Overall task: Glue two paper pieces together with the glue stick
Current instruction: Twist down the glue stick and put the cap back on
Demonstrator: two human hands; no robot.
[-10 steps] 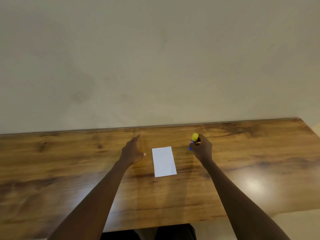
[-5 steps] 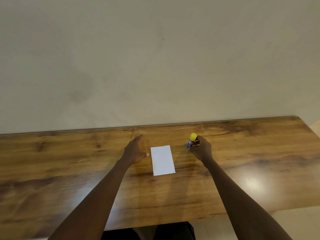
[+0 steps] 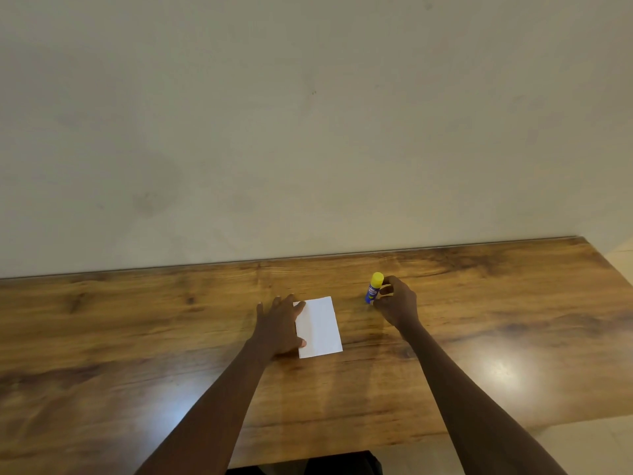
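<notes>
Wooden table (image 3: pixel 137 337), beige wall (image 3: pixel 308 132) behind, paper (image 3: pixel 320 327), glue stick (image 3: pixel 374 289)

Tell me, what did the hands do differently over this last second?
The left hand slid right onto the left edge of the white paper, fingers flat. The right hand set the glue stick upright on the wooden table, fingers still curled round it. The white paper stayed put.

a plain indoor room: wood-grain desk (image 3: pixel 137 337) pushed against a bare beige wall (image 3: pixel 308 132).
</notes>
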